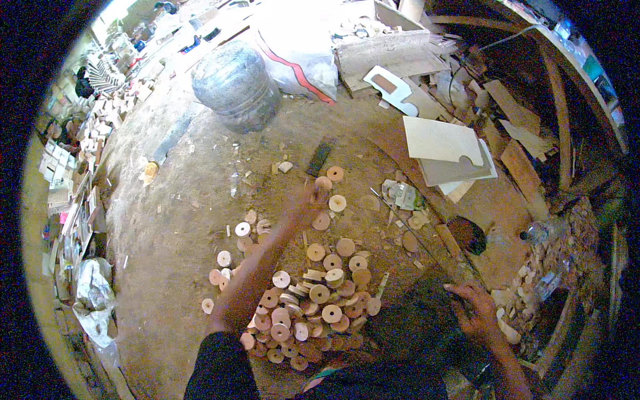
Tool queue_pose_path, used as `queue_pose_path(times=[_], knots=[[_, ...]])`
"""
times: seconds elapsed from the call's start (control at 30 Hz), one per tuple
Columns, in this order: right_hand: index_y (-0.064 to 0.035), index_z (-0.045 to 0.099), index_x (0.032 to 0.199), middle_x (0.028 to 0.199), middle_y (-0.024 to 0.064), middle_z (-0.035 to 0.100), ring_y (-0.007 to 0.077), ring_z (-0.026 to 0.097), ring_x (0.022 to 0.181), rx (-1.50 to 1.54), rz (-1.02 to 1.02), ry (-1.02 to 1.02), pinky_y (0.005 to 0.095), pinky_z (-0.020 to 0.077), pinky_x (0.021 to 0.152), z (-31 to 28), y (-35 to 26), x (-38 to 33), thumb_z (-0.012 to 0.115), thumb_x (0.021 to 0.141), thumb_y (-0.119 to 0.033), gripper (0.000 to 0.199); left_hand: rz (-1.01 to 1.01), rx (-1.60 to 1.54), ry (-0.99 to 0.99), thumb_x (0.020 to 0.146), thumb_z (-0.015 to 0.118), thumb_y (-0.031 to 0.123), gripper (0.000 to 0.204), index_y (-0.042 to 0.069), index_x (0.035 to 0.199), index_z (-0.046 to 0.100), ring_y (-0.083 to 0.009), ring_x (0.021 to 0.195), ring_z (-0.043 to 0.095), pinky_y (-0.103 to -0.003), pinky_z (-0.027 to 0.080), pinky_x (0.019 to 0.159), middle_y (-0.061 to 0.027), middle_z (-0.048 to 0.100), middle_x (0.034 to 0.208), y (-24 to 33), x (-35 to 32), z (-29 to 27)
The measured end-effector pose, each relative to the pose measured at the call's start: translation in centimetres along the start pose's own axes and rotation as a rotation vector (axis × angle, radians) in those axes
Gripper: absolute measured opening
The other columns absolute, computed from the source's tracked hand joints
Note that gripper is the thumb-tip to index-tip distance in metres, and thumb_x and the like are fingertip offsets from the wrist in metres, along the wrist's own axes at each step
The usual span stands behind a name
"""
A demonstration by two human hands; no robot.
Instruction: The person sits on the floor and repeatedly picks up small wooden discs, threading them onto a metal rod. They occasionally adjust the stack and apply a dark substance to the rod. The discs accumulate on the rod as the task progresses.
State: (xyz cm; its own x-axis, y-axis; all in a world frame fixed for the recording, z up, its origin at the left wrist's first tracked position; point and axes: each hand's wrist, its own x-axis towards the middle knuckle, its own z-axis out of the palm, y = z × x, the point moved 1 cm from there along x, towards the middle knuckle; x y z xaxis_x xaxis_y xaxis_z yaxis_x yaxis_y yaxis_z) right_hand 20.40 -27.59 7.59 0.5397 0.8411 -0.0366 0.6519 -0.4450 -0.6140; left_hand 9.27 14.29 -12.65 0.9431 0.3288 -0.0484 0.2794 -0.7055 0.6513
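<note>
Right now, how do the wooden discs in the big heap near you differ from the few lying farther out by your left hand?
The heap of discs is dense, pieces overlapping and stacked; the far discs lie single and apart on the sawdust floor. The heap sits close in front of the body, while the far discs lie at full reach, where the left hand is stretched out. The right hand touches neither group. Both groups are round, light-brown wood with a centre hole.

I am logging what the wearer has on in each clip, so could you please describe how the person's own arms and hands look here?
Both hands are bare, with no gloves. The left hand is motion-blurred. The left arm has a dark short sleeve ending near the elbow, forearm uncovered. The right hand and its forearm are uncovered. No watch or rings are discernible.
</note>
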Motion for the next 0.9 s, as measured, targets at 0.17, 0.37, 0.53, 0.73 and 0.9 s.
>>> queue_pose_path(times=[0.17, 0.37, 0.53, 0.73, 0.9], knots=[[-0.0114, 0.067, 0.114, 0.097, 0.0147, 0.064, 0.0341, 0.063, 0.090, -0.035, 0.044, -0.020, 0.0407, 0.0506, 0.081, -0.5, -0.4, 0.0, 0.066, 0.082, -0.002, 0.034, 0.139, 0.303, 0.238, 0.086, 0.066, 0.032, 0.044, 0.014, 0.126, 0.060, -0.0368, 0.113, 0.056, -0.050, 0.046, 0.094, -0.0152, 0.057, 0.126, -2.9, 9.2, 3.2], [-0.0110, 0.066, 0.115, 0.096, 0.0157, 0.064, 0.0341, 0.063, 0.092, 0.006, 0.059, 0.025, 0.0405, 0.0513, 0.081, -1.2, 0.6, -0.9, 0.068, 0.081, -0.002, 0.035, 0.210, 0.285, 0.321, 0.084, 0.066, 0.027, 0.043, 0.014, 0.124, 0.060, -0.0364, 0.114, 0.057, -0.050, 0.046, 0.096, -0.0138, 0.056, 0.130, -2.6, 9.3, 7.6], [-0.0108, 0.067, 0.114, 0.099, 0.0158, 0.065, 0.0348, 0.064, 0.093, 0.036, 0.010, 0.040, 0.0400, 0.0517, 0.083, -1.1, 1.1, -1.6, 0.068, 0.080, -0.002, 0.035, 0.226, 0.154, 0.042, 0.084, 0.065, 0.026, 0.040, 0.014, 0.122, 0.061, -0.0368, 0.108, 0.059, -0.050, 0.046, 0.093, -0.0143, 0.058, 0.126, 0.7, 1.9, 8.4], [-0.0105, 0.067, 0.114, 0.102, 0.0154, 0.066, 0.0337, 0.064, 0.094, 0.006, 0.017, 0.009, 0.0393, 0.0514, 0.084, -0.8, 0.5, -2.0, 0.067, 0.079, -0.001, 0.037, 0.208, -0.003, -0.218, 0.083, 0.064, 0.025, 0.037, 0.013, 0.119, 0.061, -0.0373, 0.101, 0.062, -0.050, 0.047, 0.089, -0.0149, 0.061, 0.121, 3.3, -7.1, 10.5], [-0.0091, 0.066, 0.111, 0.105, 0.0155, 0.066, 0.0330, 0.064, 0.098, -0.014, 0.015, 0.067, 0.0395, 0.0513, 0.085, -1.0, -0.1, -2.8, 0.068, 0.079, -0.001, 0.033, 0.300, -0.030, -0.106, 0.086, 0.062, 0.027, 0.042, 0.013, 0.125, 0.057, -0.0373, 0.089, 0.066, -0.046, 0.053, 0.075, -0.0174, 0.068, 0.106, 0.2, -10.6, 9.7]])
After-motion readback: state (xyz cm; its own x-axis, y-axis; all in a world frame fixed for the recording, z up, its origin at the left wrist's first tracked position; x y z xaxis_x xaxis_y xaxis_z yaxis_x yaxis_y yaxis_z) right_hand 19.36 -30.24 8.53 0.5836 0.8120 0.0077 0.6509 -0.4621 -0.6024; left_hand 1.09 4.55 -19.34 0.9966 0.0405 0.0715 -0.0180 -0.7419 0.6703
